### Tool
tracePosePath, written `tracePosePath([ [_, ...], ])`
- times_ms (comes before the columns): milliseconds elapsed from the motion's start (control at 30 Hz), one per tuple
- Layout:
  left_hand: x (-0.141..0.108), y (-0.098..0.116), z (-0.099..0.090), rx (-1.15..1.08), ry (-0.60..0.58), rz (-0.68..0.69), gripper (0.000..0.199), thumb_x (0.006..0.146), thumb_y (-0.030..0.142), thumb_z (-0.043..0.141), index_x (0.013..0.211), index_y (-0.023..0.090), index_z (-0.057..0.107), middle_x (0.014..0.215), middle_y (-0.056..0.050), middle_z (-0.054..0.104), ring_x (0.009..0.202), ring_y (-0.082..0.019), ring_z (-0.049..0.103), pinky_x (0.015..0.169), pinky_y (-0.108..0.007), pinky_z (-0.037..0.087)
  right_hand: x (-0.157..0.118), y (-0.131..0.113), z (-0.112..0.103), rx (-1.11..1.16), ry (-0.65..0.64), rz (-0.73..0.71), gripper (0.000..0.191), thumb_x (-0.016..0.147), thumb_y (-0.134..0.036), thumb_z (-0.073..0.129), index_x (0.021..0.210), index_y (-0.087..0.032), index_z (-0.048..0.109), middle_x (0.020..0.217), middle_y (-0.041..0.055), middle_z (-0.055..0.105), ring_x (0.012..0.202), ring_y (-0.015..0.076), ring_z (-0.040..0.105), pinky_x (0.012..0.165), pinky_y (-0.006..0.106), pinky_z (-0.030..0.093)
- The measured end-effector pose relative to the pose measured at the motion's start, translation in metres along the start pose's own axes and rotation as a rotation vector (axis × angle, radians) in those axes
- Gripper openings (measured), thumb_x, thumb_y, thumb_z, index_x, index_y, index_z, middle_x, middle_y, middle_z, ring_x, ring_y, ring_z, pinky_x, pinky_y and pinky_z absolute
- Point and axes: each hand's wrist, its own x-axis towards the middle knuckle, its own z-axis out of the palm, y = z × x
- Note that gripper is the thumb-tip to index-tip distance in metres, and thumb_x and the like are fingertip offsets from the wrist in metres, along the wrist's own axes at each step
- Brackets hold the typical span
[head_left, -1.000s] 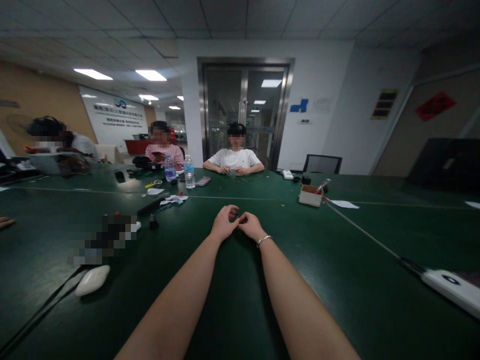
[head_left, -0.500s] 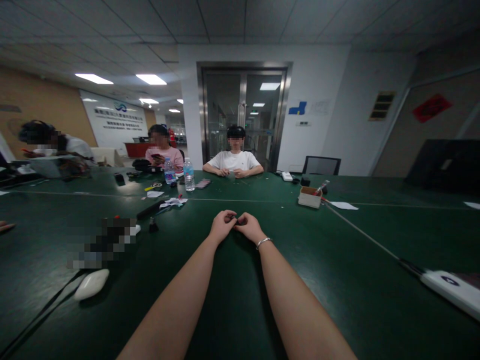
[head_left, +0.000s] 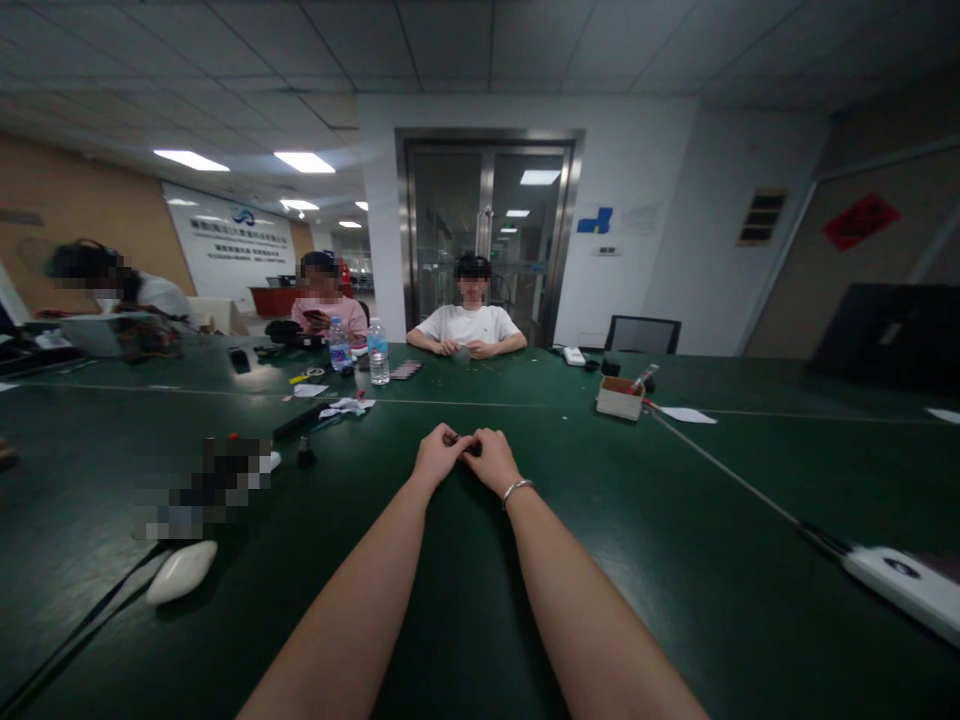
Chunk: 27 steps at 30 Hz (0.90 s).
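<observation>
My left hand (head_left: pixel 438 456) and my right hand (head_left: pixel 491 460) meet over the green table (head_left: pixel 465 620), fingers curled and thumbs close together. A small dark object (head_left: pixel 472 448) shows between the fingertips of both hands; most of it is covered and its kind cannot be made out. A silver bracelet (head_left: pixel 517 490) circles my right wrist. Both forearms stretch forward from the near side of the table.
On the left lie a white rounded device (head_left: pixel 183 573) with a black strap and a small black object (head_left: pixel 305 450). Farther back stand two water bottles (head_left: pixel 379 353). At right are a small open box (head_left: pixel 620 397), a cable and a white power strip (head_left: pixel 900 580). A person (head_left: pixel 469 320) sits opposite.
My right hand has shifted slightly left and turned, its knuckles more raised. My left hand has moved a little left. The small dark object stays between the fingers.
</observation>
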Motion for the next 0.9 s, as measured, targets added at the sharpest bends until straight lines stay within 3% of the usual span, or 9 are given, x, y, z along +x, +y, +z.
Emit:
tracePosePath([
  [133,0.0021,-0.0030,-0.0001,0.008,0.022,0.010,0.026,0.068,0.041,0.067,0.076,0.019,0.058,0.070,0.000,0.062,0.066,-0.014,0.059,0.062,-0.025,0.045,0.0007,-0.0026,0.0005,-0.001,0.004,-0.007,0.019,0.069,-0.028,0.070,0.069,-0.018,0.054,0.078,0.0040,0.056,0.078,0.0193,0.047,0.069,0.029,0.036],
  [300,0.0004,-0.0005,-0.0013,-0.002,-0.044,0.078,0.019,0.073,0.039,0.062,0.079,0.021,0.065,0.065,0.002,0.061,0.061,-0.013,0.056,0.059,-0.024,0.043,0.0011,-0.0030,0.0013,0.010,0.008,0.013,0.022,0.066,-0.029,0.072,0.068,-0.018,0.054,0.078,0.0038,0.055,0.077,0.0189,0.047,0.069,0.029,0.037],
  [567,0.0047,-0.0067,0.0025,-0.117,-0.122,0.111,0.017,0.074,0.026,0.059,0.087,0.020,0.070,0.093,-0.005,0.067,0.084,-0.016,0.063,0.078,-0.028,0.049,0.0011,0.0035,0.0033,0.080,-0.010,0.140,0.018,0.068,-0.030,0.069,0.069,-0.019,0.057,0.077,0.0036,0.059,0.076,0.0185,0.049,0.067,0.028,0.037],
  [733,0.0050,-0.0079,0.0009,-0.152,-0.138,0.065,0.019,0.071,0.034,0.065,0.079,0.017,0.067,0.078,-0.005,0.069,0.072,-0.017,0.064,0.070,-0.029,0.050,0.0012,-0.0036,0.0014,-0.001,0.023,0.127,0.017,0.067,-0.029,0.071,0.067,-0.017,0.058,0.084,0.0088,0.059,0.082,0.0219,0.051,0.071,0.031,0.038],
  [900,0.0019,-0.0008,0.0014,-0.030,-0.057,0.016,0.027,0.069,0.045,0.065,0.068,0.018,0.061,0.066,-0.002,0.064,0.064,-0.015,0.059,0.061,-0.026,0.045,0.0056,-0.0038,-0.0031,-0.015,-0.070,0.152,0.018,0.063,-0.028,0.074,0.070,-0.018,0.061,0.077,0.0085,0.063,0.081,0.0230,0.056,0.067,0.030,0.040],
])
